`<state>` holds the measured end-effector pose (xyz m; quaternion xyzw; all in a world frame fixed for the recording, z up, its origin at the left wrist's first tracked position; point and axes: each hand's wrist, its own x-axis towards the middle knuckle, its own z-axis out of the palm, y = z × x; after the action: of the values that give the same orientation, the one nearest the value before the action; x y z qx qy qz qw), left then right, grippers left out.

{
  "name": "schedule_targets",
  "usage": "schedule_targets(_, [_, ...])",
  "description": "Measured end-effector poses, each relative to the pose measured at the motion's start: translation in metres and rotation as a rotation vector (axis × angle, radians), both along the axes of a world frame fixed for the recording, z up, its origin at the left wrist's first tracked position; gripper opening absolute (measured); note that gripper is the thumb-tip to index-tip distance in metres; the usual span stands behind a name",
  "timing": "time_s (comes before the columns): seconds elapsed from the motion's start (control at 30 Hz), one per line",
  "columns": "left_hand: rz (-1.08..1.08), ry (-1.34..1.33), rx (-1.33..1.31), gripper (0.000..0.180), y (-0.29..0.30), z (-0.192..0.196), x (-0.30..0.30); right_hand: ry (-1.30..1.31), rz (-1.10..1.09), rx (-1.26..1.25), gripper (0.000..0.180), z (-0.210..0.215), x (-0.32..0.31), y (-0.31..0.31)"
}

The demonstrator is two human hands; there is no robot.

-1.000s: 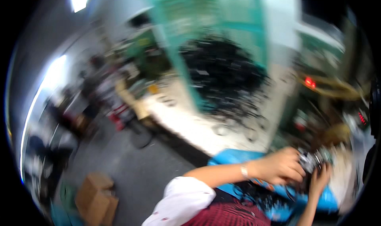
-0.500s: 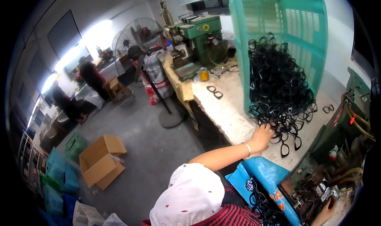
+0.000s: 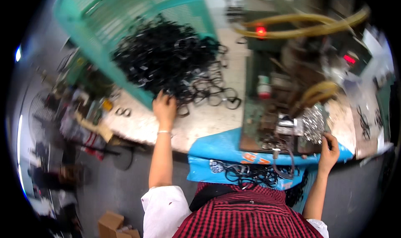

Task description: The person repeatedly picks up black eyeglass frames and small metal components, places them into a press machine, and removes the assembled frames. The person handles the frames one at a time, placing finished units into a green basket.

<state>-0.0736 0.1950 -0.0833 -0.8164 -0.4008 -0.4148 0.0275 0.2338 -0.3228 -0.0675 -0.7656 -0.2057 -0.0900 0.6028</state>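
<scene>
My left hand [image 3: 165,108] reaches to the near edge of a heap of black eyeglass frames [image 3: 163,54]. Its fingers are bent around a dark frame there, though blur softens the tips. The heap spills out of a green plastic basket [image 3: 83,46] tipped on its side. At the right, my right hand [image 3: 329,152] is beside the machine's bed, close to a cluster of shiny metal pieces [image 3: 313,123]. Its thumb and forefinger are curled together; whatever they hold is too small to make out.
A green machine with a yellow hose [image 3: 300,25] stands at the right of the worktable [image 3: 142,127]. A blue sheet [image 3: 209,150] hangs at the front edge and holds more black frames. One frame [image 3: 123,112] lies alone at left. On the floor sits a cardboard box [image 3: 110,223].
My view has swung right, from the room and fan toward the table and machine. My left hand stays at the heap's near edge. My right hand now shows fully beside the machine.
</scene>
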Motion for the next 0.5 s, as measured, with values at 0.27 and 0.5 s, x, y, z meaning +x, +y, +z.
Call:
schedule_targets(0.27, [-0.225, 0.105, -0.026, 0.023, -0.062, -0.029, 0.112, -0.143, 0.246, -0.05, 0.013, 0.112, -0.047, 0.069])
schedule_targets(0.5, [-0.419, -0.511, -0.594, 0.021, -0.119, 0.005, 0.109, 0.184, 0.388, 0.336, 0.043, 0.094, -0.049, 0.12])
